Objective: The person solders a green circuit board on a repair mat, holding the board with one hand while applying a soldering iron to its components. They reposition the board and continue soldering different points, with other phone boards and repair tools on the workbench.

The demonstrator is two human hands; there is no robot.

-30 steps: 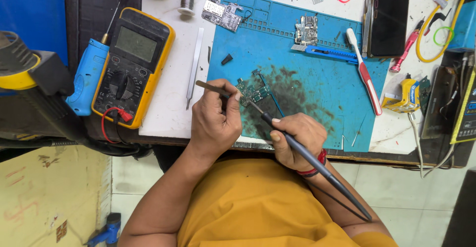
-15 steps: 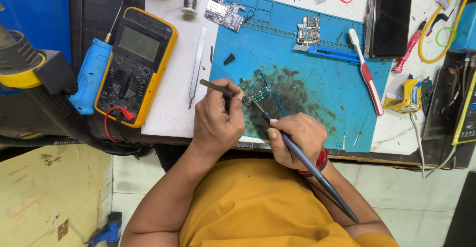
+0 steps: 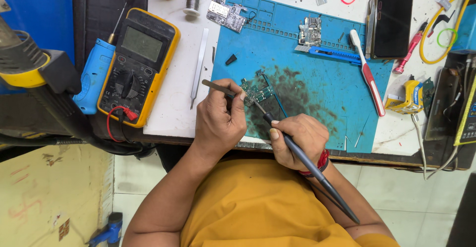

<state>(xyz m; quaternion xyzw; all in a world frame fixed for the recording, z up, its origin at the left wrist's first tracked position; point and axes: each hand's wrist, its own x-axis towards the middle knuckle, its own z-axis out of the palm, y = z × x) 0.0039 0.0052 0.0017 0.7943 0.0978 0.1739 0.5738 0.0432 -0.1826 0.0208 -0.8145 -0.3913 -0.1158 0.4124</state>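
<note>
While the left hand (image 3: pixel 218 120) pinches metal tweezers (image 3: pixel 218 88) and the right hand (image 3: pixel 297 138) grips a dark soldering iron (image 3: pixel 307 165) like a pen, both tips meet on the small green circuit board (image 3: pixel 255 93) just ahead of the knuckles, on the scorched blue mat (image 3: pixel 317 73). Left of the hands, the bench (image 3: pixel 171 108) carries spare tweezers (image 3: pixel 199 63) and a yellow multimeter (image 3: pixel 139 63).

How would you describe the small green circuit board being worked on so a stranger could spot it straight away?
Find the blue work mat with the dark scorched patch. At that patch's left edge, just above the two hands, lies the small green circuit board. Unlike the two silvery boards higher up, it is green and has the slim dark soldering iron tip on it.
</note>
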